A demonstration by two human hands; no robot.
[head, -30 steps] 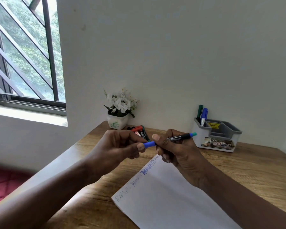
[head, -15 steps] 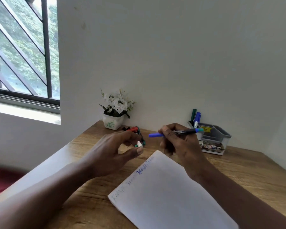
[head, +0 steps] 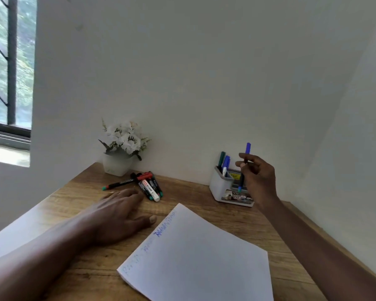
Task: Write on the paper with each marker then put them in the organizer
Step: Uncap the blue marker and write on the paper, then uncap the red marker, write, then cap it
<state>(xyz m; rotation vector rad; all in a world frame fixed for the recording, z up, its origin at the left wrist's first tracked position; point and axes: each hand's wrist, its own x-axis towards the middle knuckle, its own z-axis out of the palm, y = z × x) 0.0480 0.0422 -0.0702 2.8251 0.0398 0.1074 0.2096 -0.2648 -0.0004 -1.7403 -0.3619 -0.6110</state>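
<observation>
Barely legible blue scrawl on paper

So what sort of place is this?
Likely a home study corner: a brown wooden desk, a grey plastic organizer holding markers, and a white sheet of paper with handwriting.

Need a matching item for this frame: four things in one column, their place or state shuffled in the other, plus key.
1 blue marker
2 paper
3 flower pot
4 left hand

A bears blue writing
B palm down on the table, near the loose markers
C pinched in the right hand, by the organizer
D at the table's back edge

Pairs: 1-C, 2-A, 3-D, 4-B
</observation>
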